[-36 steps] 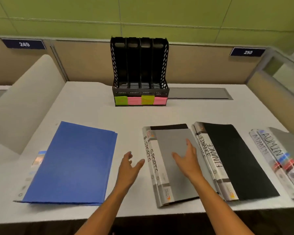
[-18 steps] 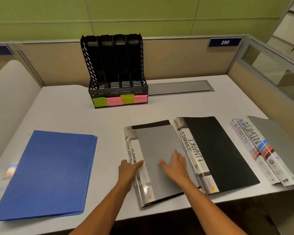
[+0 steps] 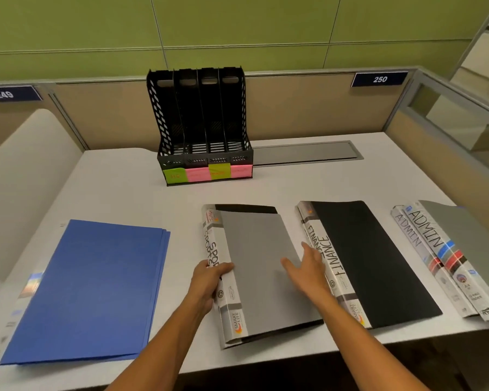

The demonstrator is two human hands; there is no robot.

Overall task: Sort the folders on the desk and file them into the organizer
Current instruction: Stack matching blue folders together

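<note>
**SPORTS folder gripped at its spine**

The grey SPORTS folder (image 3: 254, 266) is laid flat on the desk (image 3: 119, 193), in front of the black organizer (image 3: 202, 128). Its white spine is gripped by the left hand (image 3: 209, 280), thumb curled over the top. The right hand (image 3: 308, 266) is spread, fingers straight, at the folder's right edge; whether it touches cannot be told. Beside this folder, the blue folder (image 3: 88, 289) lies left, the FINANCE folder (image 3: 370, 261) right and 2 ADMIN folders (image 3: 446, 255) farther right.
</note>
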